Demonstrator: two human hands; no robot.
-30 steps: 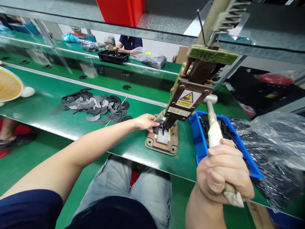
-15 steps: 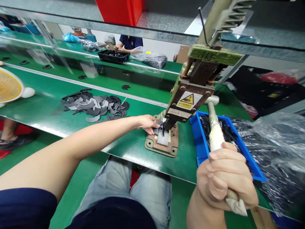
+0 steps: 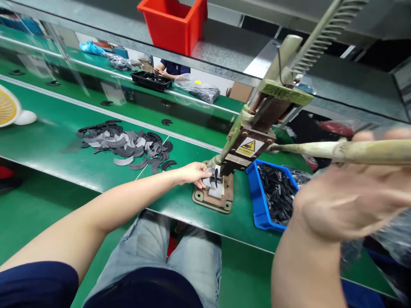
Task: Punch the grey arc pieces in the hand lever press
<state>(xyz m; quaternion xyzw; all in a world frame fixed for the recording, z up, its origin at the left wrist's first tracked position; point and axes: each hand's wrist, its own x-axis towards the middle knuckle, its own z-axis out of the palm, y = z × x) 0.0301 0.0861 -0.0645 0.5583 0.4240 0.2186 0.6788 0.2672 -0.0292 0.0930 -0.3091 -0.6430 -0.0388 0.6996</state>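
Observation:
My left hand (image 3: 195, 173) pinches a grey curved piece (image 3: 207, 179) over the base plate (image 3: 212, 204) of a hand press (image 3: 247, 143). A small black curved part (image 3: 216, 177) stands upright beside that piece, under the ram. My right hand (image 3: 349, 201) is around the press lever (image 3: 369, 152), blurred by motion, with its fingers partly hidden behind the bar. The lever now sticks out nearly level to the right. Left of the press lies a pile of grey and black curved pieces (image 3: 123, 143) on the green bench.
A blue bin (image 3: 258, 201) of small black parts stands right of the press. Above is a shelf with a red bin (image 3: 170, 25). Across the bench, a person (image 3: 175, 68) works near a black tray (image 3: 150, 81). A yellow and white fan (image 3: 9, 107) sits far left.
My right hand has swung the lever up and to the right, and the press ram has risen. My left hand stays at the base with the grey piece. The view has shifted slightly.

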